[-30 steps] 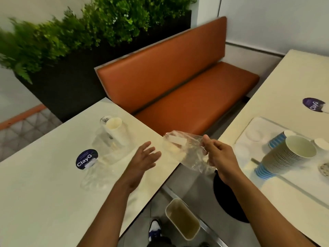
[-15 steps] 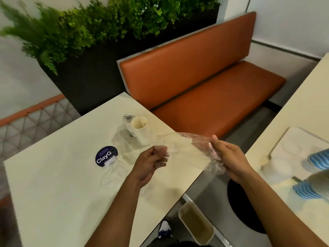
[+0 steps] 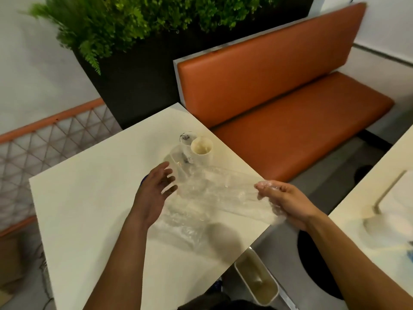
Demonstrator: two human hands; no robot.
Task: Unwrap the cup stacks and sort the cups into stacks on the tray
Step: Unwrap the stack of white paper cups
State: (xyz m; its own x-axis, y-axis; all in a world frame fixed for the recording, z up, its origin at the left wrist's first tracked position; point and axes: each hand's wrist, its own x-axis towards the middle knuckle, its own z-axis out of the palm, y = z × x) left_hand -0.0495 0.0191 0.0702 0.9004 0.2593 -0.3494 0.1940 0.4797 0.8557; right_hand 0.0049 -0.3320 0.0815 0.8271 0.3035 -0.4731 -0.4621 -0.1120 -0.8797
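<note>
At a cream café table (image 3: 89,198), the left hand (image 3: 154,193) hovered with fingers spread wide, gripping nothing, apparently ready to receive or flatten the clear plastic wrap (image 3: 214,193) stretched just beside it. A wrapped cup stack (image 3: 196,151) lay beyond, apart from both hands, with more loose film crumpled beneath. The right hand (image 3: 283,200) pinched the wrap's far end between closed fingers, seemingly pulling it taut over the table edge. The tray (image 3: 384,198) sat blurred at far right, on a second table.

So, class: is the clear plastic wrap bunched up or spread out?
Spread out: the plastic wrap stretches from the right hand toward the open left hand.
</note>
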